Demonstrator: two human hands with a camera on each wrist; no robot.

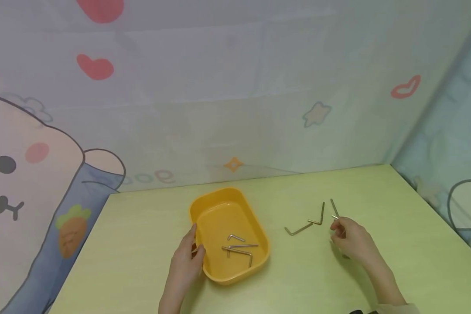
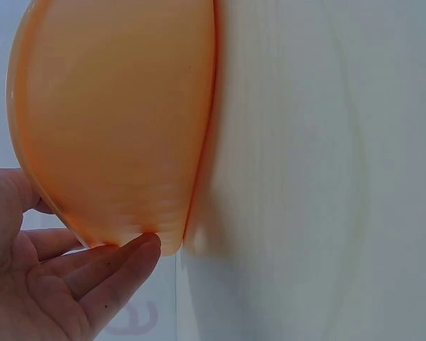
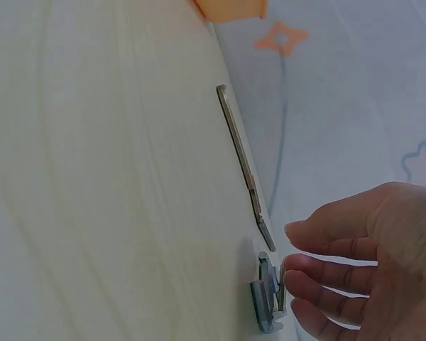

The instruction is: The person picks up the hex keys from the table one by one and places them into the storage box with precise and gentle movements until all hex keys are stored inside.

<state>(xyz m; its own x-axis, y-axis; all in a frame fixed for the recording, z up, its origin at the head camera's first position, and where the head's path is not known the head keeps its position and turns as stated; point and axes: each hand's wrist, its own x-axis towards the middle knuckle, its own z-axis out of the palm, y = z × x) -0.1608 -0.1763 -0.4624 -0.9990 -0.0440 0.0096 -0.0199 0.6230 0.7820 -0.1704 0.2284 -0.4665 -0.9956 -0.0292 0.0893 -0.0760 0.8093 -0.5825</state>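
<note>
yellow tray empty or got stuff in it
Not empty: the head view shows three hex keys inside the tray, its far end bare.

You are at a pale surface (image 1: pixel 137 244) with cloth hung around it like walls. The big cloth (image 1: pixel 204 65) in front of you has pictures that would suit a little kid's room: a cartoon animal (image 1: pixel 27 131) in blue clothes, an orange carrot (image 1: pixel 73 233), a red heart (image 1: pixel 95 67) and a pink star (image 1: pixel 316 114). You can see fold lines going across it, so it is not a painted wall. Another printed cloth (image 1: pixel 451 144) hangs on your right. The bent metal rods (image 1: pixel 241 251) look like workshop bits, but you can't tell if this is a home, a workshop or a studio.
</note>
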